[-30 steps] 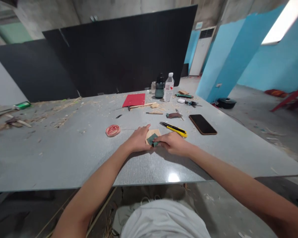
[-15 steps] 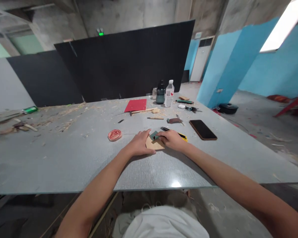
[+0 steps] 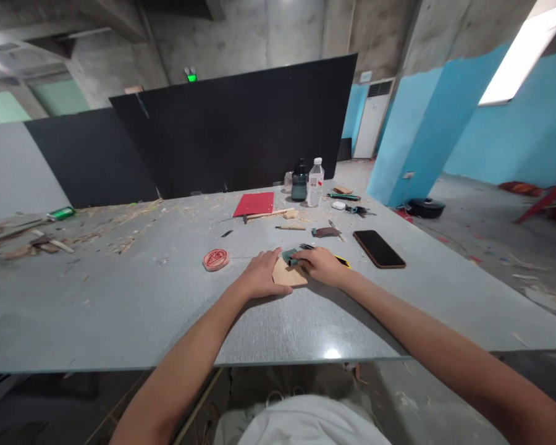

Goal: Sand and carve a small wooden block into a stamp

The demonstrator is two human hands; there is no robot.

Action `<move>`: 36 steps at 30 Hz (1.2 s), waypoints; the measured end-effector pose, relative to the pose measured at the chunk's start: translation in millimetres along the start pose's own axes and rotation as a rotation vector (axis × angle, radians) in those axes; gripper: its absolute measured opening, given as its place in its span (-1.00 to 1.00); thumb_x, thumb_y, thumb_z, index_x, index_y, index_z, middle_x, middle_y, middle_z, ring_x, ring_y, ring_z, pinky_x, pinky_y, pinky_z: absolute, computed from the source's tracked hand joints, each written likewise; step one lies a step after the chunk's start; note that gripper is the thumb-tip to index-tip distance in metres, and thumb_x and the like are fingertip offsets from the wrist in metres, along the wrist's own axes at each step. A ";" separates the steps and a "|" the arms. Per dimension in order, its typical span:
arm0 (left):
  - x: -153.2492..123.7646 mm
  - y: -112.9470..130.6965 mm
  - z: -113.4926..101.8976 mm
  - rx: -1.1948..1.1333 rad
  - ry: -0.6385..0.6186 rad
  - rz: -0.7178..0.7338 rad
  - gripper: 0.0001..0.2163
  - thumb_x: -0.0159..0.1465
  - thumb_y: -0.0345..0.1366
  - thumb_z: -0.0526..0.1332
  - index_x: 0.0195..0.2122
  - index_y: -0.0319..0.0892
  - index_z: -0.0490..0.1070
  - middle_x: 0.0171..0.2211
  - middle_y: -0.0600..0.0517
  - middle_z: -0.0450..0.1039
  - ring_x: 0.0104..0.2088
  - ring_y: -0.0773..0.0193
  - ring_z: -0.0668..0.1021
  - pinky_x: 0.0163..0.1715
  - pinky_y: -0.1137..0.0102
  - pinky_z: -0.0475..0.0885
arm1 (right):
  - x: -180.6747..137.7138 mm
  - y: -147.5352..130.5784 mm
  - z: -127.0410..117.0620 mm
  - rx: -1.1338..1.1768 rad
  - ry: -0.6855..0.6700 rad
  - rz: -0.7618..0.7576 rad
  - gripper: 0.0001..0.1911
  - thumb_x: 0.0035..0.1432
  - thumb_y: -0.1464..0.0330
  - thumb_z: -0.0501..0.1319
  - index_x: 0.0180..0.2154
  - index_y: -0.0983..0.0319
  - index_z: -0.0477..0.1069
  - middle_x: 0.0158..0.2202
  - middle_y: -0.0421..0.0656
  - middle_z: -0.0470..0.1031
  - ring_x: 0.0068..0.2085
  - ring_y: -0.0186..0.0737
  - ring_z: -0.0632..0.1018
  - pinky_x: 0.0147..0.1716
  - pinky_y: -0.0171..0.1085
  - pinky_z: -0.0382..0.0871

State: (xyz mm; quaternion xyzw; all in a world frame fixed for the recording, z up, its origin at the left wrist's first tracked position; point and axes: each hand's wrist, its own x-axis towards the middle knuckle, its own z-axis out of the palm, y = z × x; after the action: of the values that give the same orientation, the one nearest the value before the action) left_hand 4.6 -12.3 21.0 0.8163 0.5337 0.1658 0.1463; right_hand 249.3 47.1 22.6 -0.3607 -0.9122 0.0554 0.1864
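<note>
A pale flat piece of wood (image 3: 289, 275) lies on the grey table in front of me. My left hand (image 3: 261, 275) grips its left side, thumb along the near edge and fingers at the far edge. Pressed to the wood's far part is a grey-green piece of sandpaper (image 3: 289, 254), pinched in the fingers of my right hand (image 3: 322, 266). A yellow-and-black utility knife (image 3: 342, 261) lies partly hidden behind my right hand. Left of my hands rests a round wooden piece with a red carved design (image 3: 215, 259).
A phone (image 3: 379, 248) lies at the right. Farther back are a carving tool (image 3: 290, 228), a brown strip (image 3: 325, 232), a hammer (image 3: 269, 214), a red sheet (image 3: 254, 204), a dark bottle (image 3: 299, 182) and a clear water bottle (image 3: 315, 183). Wood scraps (image 3: 44, 243) litter the left.
The sandpaper has shifted slightly toward the far edge of the wood, with its near edge now curled up. The whole view has tilted up a little. Both hands keep their hold.
</note>
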 end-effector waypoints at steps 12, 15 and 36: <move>-0.3 -3.9 0.9 0.027 0.015 0.042 0.09 0.11 0.20 0.46 0.56 -0.14 0.04 0.46 -0.27 0.26 0.38 -0.32 0.37 0.34 -0.12 0.32 | -1.6 3.1 0.8 0.049 -0.016 -0.037 -0.60 0.34 0.48 0.17 0.09 0.19 0.67 -0.12 -0.04 0.76 -0.24 -0.11 0.67 -0.24 -0.26 0.32; 0.6 -4.2 1.6 0.029 0.009 0.019 0.12 0.09 0.21 0.47 0.56 -0.17 0.03 0.39 -0.30 0.33 0.35 -0.33 0.40 0.31 -0.12 0.35 | -6.2 -1.2 -1.8 0.065 -0.086 -0.144 -0.62 0.30 0.48 0.22 0.05 0.14 0.69 -0.18 -0.08 0.76 -0.27 -0.13 0.66 -0.25 -0.27 0.32; 1.5 -5.9 -0.5 0.019 -0.004 0.040 0.08 0.10 0.13 0.48 0.55 -0.19 0.06 0.36 -0.29 0.35 0.32 -0.29 0.40 0.32 -0.08 0.34 | -8.0 1.7 3.8 0.112 -0.027 -0.051 -0.60 0.36 0.47 0.18 0.12 0.16 0.66 -0.13 -0.06 0.75 -0.23 -0.13 0.66 -0.21 -0.27 0.34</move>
State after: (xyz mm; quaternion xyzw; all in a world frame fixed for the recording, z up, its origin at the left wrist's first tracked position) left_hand 0.1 -8.6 19.2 0.8284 0.5188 0.1618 0.1361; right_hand 254.3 43.1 16.3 -0.3255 -0.9190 0.1064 0.1952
